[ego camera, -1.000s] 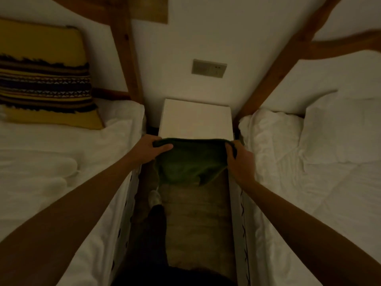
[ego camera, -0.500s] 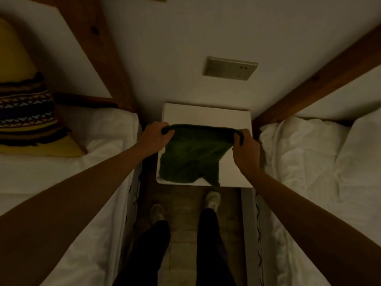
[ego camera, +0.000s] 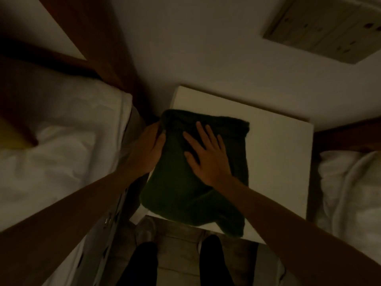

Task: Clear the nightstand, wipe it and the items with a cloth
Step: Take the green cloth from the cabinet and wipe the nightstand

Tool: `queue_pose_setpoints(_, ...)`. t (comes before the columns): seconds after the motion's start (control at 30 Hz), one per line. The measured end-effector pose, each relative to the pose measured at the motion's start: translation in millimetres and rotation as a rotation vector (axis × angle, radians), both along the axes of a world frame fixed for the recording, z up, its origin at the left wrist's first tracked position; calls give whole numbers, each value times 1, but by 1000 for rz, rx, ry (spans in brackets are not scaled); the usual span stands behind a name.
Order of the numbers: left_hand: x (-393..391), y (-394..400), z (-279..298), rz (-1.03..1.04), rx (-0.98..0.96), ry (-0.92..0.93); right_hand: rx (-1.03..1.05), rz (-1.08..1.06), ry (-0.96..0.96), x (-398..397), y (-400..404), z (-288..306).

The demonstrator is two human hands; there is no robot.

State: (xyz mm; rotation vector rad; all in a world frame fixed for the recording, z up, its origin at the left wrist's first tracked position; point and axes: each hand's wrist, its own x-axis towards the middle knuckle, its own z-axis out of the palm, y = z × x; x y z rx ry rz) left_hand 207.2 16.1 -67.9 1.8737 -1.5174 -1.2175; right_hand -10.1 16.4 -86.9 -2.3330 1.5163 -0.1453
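A dark green cloth (ego camera: 181, 195) lies spread on the left half of the white nightstand (ego camera: 276, 153), its near corner hanging over the front edge. My right hand (ego camera: 206, 155) rests flat on the cloth with fingers spread. My left hand (ego camera: 146, 149) is at the cloth's left edge by the nightstand's side, fingers curled against the fabric. No other items show on the nightstand top.
A bed with white linen (ego camera: 53, 153) presses close on the left, another white bed (ego camera: 350, 193) on the right. Wooden bed posts (ego camera: 99, 42) rise by the wall. A wall socket plate (ego camera: 329, 27) sits above. My legs (ego camera: 175, 265) stand in the narrow gap.
The cloth went from being held stretched between both hands to lying on the nightstand. My right hand let go of its corner and now lies flat on it. The view moved closer.
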Motion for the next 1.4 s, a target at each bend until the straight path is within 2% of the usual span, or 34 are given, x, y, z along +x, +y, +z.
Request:
queue_pose_setpoints(0.1, -5, 27, -11, 129, 179, 170, -75, 124, -40, 13, 41, -18)
queue_pose_setpoints(0.17, -12, 34, -14, 307, 274, 398, -96, 313, -130, 13, 77, -24)
queue_pose_setpoints(0.27, -20, 30, -15, 450, 206, 648, -76, 499, -147, 5, 106, -25)
queue_pose_setpoints(0.43, -20, 28, -18, 431, 217, 799, -96, 711, -140, 5, 39, -21)
queue_pose_setpoints(0.5, -20, 23, -17, 395, 215, 779, -166, 624, -83, 8, -23, -23)
queue_pose_setpoints(0.57, -28, 13, -15, 363, 132, 696, -202, 442, 10, 7, -85, -22)
queue_pose_setpoints(0.67, -44, -3, -19, 258, -9, 469, -220, 293, 64, -1, -135, -21)
queue_pose_setpoints(0.8, -41, -2, -28, 117, -57, 130, -220, 129, 88, -6, -118, -21)
queue_pose_setpoints(0.93, -38, 2, -31, 23, -126, 14, -164, -141, 158, -32, -47, -17)
queue_pose_setpoints(1.07, -40, 1, -32, 6, -122, -14, -85, 86, 34, -53, 62, -15)
queue_pose_setpoints(1.17, -41, 1, -35, -26, -162, -42, -61, 228, 10, -52, 92, -16)
queue_pose_setpoints(1.3, -41, 1, -36, -61, -193, -120, -82, 431, -107, -44, 42, -16)
queue_pose_setpoints(1.4, -40, 3, -36, -110, -295, -141, -181, 343, -63, -35, -43, -21)
